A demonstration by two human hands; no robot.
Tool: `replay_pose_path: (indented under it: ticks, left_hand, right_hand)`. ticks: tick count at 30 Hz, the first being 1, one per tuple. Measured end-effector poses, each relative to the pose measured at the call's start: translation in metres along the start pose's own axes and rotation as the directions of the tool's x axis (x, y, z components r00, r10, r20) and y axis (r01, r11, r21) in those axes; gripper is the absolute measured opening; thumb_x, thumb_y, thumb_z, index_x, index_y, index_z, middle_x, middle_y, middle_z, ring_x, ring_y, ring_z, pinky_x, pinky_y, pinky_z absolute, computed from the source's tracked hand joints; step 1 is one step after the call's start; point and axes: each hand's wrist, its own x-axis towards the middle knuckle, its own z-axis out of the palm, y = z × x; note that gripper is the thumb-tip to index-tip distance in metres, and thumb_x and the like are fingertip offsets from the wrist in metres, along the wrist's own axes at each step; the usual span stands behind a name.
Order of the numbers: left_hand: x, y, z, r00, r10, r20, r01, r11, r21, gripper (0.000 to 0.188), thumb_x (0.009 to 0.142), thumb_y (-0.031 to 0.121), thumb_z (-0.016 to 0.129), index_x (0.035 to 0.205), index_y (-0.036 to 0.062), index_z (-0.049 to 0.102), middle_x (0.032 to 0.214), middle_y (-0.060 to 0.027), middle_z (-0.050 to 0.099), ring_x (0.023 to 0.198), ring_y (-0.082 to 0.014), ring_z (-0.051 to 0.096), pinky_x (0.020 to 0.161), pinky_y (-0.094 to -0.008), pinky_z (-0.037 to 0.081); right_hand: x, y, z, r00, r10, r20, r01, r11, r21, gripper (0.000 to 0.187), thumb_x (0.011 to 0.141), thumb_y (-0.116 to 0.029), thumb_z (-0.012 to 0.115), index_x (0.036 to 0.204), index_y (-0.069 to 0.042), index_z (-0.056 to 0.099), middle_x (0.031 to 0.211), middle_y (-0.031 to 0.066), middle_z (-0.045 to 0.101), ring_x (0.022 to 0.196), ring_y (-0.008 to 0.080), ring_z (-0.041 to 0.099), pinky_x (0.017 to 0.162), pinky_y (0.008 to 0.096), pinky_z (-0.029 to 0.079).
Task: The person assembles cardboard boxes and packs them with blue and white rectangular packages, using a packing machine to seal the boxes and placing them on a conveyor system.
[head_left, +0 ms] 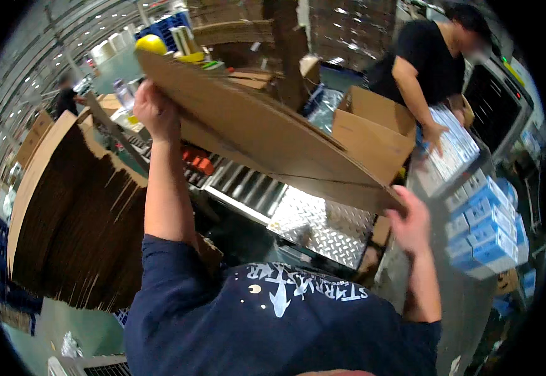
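Note:
A folded flat cardboard box is held up in front of me, slanting down from upper left to lower right. My left hand grips its upper left end, fingers closed round the edge. At the lower right end, my right hand is closed on the corner, thumb and fingers on either side. Beneath the cardboard lie a roller conveyor and a diamond-plate metal sheet. An open cardboard box stands beyond the right end of the held cardboard.
A tall stack of flat cardboard stands at my left. On the right, a co-worker leans over a pack of white and blue boxes. More blue and white boxes are piled nearer me. An orange object sits by the rollers.

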Motion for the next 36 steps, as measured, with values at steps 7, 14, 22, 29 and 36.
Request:
replay_pose_path:
  ticks: [7, 14, 22, 29, 36]
  left_hand:
    - [-0.144, -0.167, 0.069, 0.826, -0.558, 0.078, 0.535, 0.821, 0.202, 0.065, 0.081, 0.053, 0.062, 0.117, 0.0011, 0.048, 0.12, -0.016, 0.047, 0.108, -0.0244, 0.047, 0.09, -0.0357, 0.04]
    - [-0.167, -0.166, 0.144, 0.502, -0.223, 0.836, -0.422, 0.78, 0.461, 0.053, 0.079, 0.044, 0.062, 0.122, 0.0149, 0.053, 0.138, -0.0136, 0.037, 0.131, -0.031, 0.029, 0.103, -0.0592, 0.018]
    - [-0.099, -0.219, 0.186, 0.018, -0.197, 0.98, -0.313, 0.93, 0.192, 0.051, 0.084, 0.058, 0.045, 0.1, 0.0108, 0.058, 0.102, -0.0128, 0.058, 0.103, -0.0304, 0.054, 0.093, -0.0506, 0.034]
    - [-0.039, -0.258, 0.161, -0.329, -0.406, 0.853, -0.474, 0.852, 0.223, 0.053, 0.088, 0.053, 0.046, 0.089, 0.0045, 0.068, 0.085, -0.0206, 0.064, 0.083, -0.0363, 0.061, 0.075, -0.0413, 0.047]
    - [-0.079, -0.214, 0.167, -0.731, -0.102, 0.675, 0.27, 0.865, 0.423, 0.055, 0.087, 0.05, 0.053, 0.108, -0.0001, 0.06, 0.094, -0.0113, 0.062, 0.079, -0.0218, 0.061, 0.069, -0.0364, 0.049]
  right_hand:
    - [0.036, 0.007, -0.019, 0.95, 0.071, 0.305, 0.063, 0.91, -0.409, 0.024, 0.081, -0.02, 0.059, 0.103, -0.011, 0.055, 0.082, 0.0113, 0.06, 0.084, 0.0307, 0.059, 0.073, 0.042, 0.047]
    - [0.054, 0.037, 0.088, 0.988, -0.108, -0.111, -0.007, 0.686, -0.727, 0.043, 0.074, -0.014, 0.059, 0.117, -0.015, 0.056, 0.116, 0.0053, 0.056, 0.11, 0.0235, 0.051, 0.09, 0.042, 0.036]
    - [0.06, 0.004, 0.109, 0.943, 0.021, -0.331, -0.189, 0.854, -0.485, 0.021, 0.063, -0.021, 0.073, 0.076, -0.014, 0.059, 0.08, 0.0009, 0.058, 0.101, 0.0232, 0.052, 0.097, 0.0508, 0.022]
    - [0.116, -0.011, 0.104, 0.949, -0.067, -0.309, 0.009, 0.983, -0.185, 0.027, 0.063, -0.022, 0.074, 0.053, -0.013, 0.05, 0.056, 0.0006, 0.046, 0.062, 0.02, 0.049, 0.09, 0.0403, 0.029]
    - [0.185, 0.032, 0.167, 0.921, -0.331, 0.205, 0.288, 0.934, 0.214, 0.028, 0.067, -0.024, 0.071, 0.054, -0.009, 0.051, 0.056, 0.0042, 0.048, 0.061, 0.0254, 0.049, 0.08, 0.0381, 0.039]
